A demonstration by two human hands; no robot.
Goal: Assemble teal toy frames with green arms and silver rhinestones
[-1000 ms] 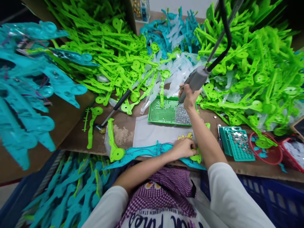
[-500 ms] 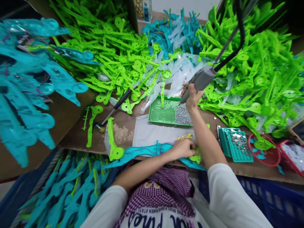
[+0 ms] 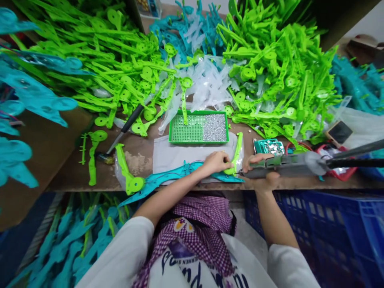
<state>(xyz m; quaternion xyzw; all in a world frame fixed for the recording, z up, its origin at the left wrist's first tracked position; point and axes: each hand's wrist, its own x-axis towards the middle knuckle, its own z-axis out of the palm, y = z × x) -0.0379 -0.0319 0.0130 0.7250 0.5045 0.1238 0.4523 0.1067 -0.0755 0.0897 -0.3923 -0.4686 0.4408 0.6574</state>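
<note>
A long blue plastic part (image 3: pixel 168 176) with thin wires lies along the table's front edge, a green piece (image 3: pixel 131 180) attached at its left end. Over its right end, my left hand (image 3: pixel 217 162) has its fingers pinched on the right green piece (image 3: pixel 238 154). My right hand (image 3: pixel 265 172) is wrapped round a grey power screwdriver (image 3: pixel 291 165), held sideways with its tip pointing left at the base of that green piece. Whether the tip touches a screw is too small to tell. Behind my hands sits a green tray (image 3: pixel 186 140) holding small screws.
Heaps of green parts (image 3: pixel 279 72) stand at the back left and right, with clear plastic pieces (image 3: pixel 207 80) between them. A black-handled tool (image 3: pixel 132 119) lies left. Teal trays (image 3: pixel 265 146) of metal discs and a red basket (image 3: pixel 345 174) are at right; blue crates (image 3: pixel 318 228) stand below.
My right hand has brought the screwdriver from above the screw tray down to the right green piece, turning it sideways. My left hand stays at the part. The view has shifted.
</note>
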